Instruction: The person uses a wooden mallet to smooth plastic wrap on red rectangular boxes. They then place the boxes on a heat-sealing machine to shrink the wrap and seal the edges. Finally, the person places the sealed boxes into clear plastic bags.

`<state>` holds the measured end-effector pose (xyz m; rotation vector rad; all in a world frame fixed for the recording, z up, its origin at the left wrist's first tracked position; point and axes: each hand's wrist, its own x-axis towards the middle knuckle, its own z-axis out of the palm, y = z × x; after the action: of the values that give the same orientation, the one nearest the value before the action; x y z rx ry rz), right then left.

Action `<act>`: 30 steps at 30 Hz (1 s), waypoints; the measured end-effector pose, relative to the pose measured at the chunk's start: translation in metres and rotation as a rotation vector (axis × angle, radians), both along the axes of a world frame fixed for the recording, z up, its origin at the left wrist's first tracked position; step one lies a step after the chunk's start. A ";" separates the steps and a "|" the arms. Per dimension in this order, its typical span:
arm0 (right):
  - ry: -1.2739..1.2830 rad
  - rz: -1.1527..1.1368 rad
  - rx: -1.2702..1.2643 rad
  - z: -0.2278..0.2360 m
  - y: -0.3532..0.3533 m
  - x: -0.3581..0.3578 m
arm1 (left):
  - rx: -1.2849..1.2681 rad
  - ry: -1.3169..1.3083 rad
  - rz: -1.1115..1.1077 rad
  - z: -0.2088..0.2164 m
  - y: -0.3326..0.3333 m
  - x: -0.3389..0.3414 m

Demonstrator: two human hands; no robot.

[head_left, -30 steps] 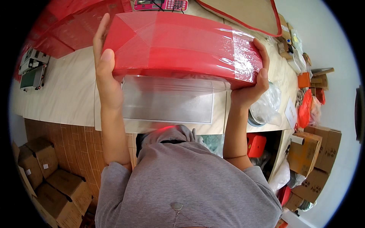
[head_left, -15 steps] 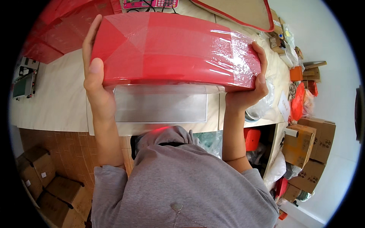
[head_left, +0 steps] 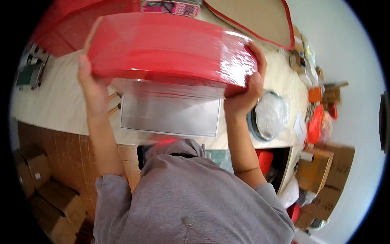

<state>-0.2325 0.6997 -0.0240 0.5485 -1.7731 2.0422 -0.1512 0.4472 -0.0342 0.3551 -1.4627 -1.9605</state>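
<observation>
Both hands [head_left: 94, 87] [head_left: 245, 97] raised, gripping, arms bent.

- Single view, head-worn, left unit of a side-by-side fisheye pair.
- Aimed steeply down over the grey hooded top [head_left: 191, 199], which fills the lower middle of frame.
- Very close to the red wrapped box [head_left: 170, 51]: spans most of upper frame, above the grey hooded top.
- Beyond the box, pale tabletop [head_left: 61, 110] with a steel tray [head_left: 170, 112]; straight edges bow toward the rim.
- Left of the grey hooded top, brick-patterned floor [head_left: 69, 154]; right of it, cardboard cartons [head_left: 325, 171] near a white wall.
- Black circular vignette at corners.
- No second view for overlap.
</observation>
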 end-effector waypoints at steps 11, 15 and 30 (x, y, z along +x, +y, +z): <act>0.492 0.413 1.312 0.118 -0.057 -0.004 | 0.075 -0.227 -0.044 -0.086 -0.003 0.086; 0.199 0.601 1.344 0.116 -0.108 0.003 | 0.226 -0.253 -0.020 -0.130 -0.003 0.104; -0.104 0.413 0.993 0.093 0.083 0.025 | 0.260 -0.201 0.135 -0.105 -0.011 0.087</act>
<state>-0.2077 0.7828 0.0692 1.1624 -2.8807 1.2525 -0.0638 0.4365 -0.1392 0.7657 -1.2664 -2.0543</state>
